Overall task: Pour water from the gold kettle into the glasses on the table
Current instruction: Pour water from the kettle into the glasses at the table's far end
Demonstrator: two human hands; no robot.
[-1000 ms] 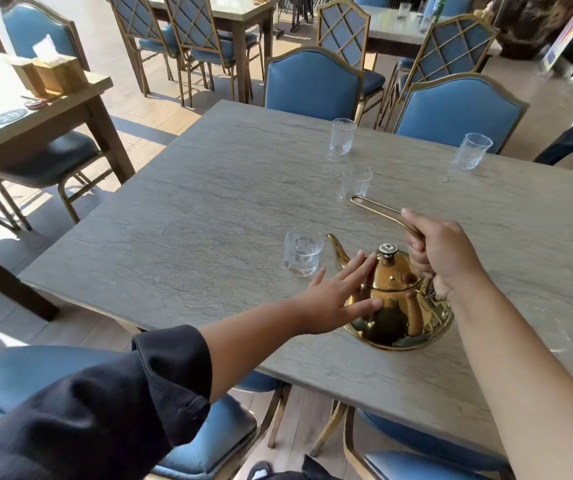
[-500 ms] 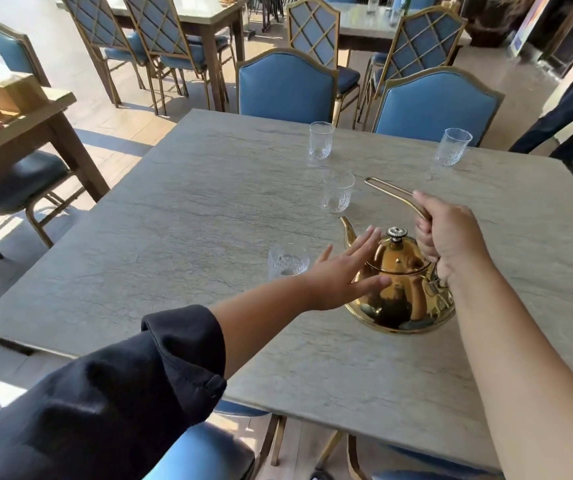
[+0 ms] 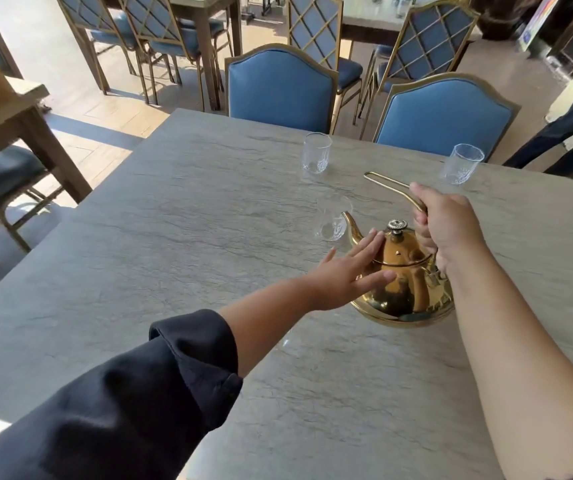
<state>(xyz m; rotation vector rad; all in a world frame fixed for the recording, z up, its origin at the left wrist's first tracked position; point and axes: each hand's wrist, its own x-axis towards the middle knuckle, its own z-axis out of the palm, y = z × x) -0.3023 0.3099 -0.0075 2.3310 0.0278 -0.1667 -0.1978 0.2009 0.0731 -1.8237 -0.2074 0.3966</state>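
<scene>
The gold kettle (image 3: 406, 285) is over the grey stone table (image 3: 174, 258), right of centre. My right hand (image 3: 446, 226) grips its long loop handle. My left hand (image 3: 351, 275) lies flat with straight fingers against the kettle's left side, by the lid. The spout tip is at the rim of a clear glass (image 3: 333, 220). Two more clear glasses stand near the far edge, one at the middle (image 3: 316, 157) and one to the right (image 3: 462, 164).
Two blue padded chairs (image 3: 280, 88) (image 3: 444, 114) stand at the table's far side. A person's dark sleeve (image 3: 569, 133) reaches in at the right edge. A wooden table (image 3: 4, 112) with a dark-seated chair stands to the left.
The kettle and both hands moved forward from the near glass, and the spout now meets the middle glass. The near glass with water has gone out of sight behind my left forearm.
</scene>
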